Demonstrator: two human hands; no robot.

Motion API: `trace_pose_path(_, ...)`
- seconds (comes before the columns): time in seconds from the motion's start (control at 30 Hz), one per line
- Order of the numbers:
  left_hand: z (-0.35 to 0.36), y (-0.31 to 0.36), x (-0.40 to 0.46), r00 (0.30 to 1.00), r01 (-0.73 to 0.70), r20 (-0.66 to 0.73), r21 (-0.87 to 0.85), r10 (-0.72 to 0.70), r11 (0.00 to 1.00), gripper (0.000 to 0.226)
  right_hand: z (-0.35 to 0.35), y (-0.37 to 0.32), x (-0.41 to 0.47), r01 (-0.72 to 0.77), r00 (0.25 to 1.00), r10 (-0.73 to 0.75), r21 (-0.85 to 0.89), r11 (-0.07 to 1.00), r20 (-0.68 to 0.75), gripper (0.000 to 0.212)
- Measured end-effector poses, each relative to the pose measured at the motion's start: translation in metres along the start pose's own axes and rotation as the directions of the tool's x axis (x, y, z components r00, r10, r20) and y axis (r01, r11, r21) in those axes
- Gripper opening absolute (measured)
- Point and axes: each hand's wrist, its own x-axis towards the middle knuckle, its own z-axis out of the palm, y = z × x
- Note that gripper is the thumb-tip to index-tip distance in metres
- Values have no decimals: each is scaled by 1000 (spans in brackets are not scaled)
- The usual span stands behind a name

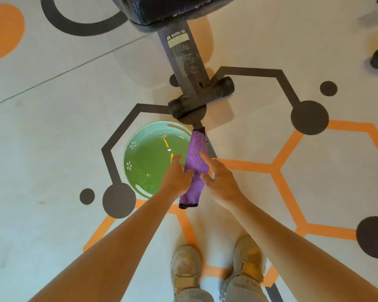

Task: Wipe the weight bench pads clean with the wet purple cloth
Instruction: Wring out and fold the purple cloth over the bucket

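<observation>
Two hands on purple cloth point(194, 166), held rolled lengthwise: left hand point(177, 178) and right hand point(219, 182) fingers curled round its middle. Green basin point(140, 136) of water seen just left of fingers, on floor point(52, 127). Bench pad point(162, 9) seen well beyond fingers.

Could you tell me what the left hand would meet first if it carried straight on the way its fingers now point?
Apart from the purple cloth the left hand grips, probably the bench foot, passing above the basin; depth is unclear.
</observation>
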Motion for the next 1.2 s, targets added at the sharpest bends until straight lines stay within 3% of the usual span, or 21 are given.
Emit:
trace_pose_path(0.1, 7, -2, 8, 1000, 4, -12, -27, -4, 1000, 65, 5, 1, 6, -66, 998, 63, 154, 986, 26, 60)
trace_pose_path(0.2, 5, 1, 3, 997, 10, -73, -80, -16, 997, 77, 5, -5, 3, -86, 995, 79, 152, 985, 56, 65)
trace_pose_path(0.43, -25, 29, -31, 992, -100, 57, -186, 113, 977, 100, -23, -24, -14, -100, 995, 100, -18, 995, 10, 76)
trace_pose_path(0.53, -35, 50, -55, 980, -152, 101, -171, 171, 973, 102, -48, -41, -37, -61, 998, 52, -246, 967, -43, 73)
trace_pose_path(0.63, -39, 75, -92, 967, -191, 130, -186, 217, 964, 96, -78, -61, -66, 22, 994, -52, -304, 952, -92, 75)
trace_pose_path(0.7, -41, 91, -121, 955, -220, 150, -215, 255, 951, 92, -99, -74, -86, 90, 992, -110, -282, 955, -55, 79)
trace_pose_path(0.77, -43, 107, -150, 945, -242, 162, -232, 283, 942, 88, -121, -87, -108, 149, 987, -160, -270, 951, -19, 70)
trace_pose_path(0.97, -48, 173, -248, 927, -270, 201, -224, 316, 936, 73, -192, -123, -188, 34, 999, -30, -316, 948, 15, 35)
trace_pose_path(1.07, -52, 207, -290, 933, -275, 191, -166, 304, 947, 55, -234, -134, -228, -4, 1000, -2, -392, 920, -15, 34)
trace_pose_path(1.2, -68, 236, -332, 976, -176, 110, -107, 187, 979, 34, -293, -146, -282, -114, 993, 105, -443, 890, -44, 34)
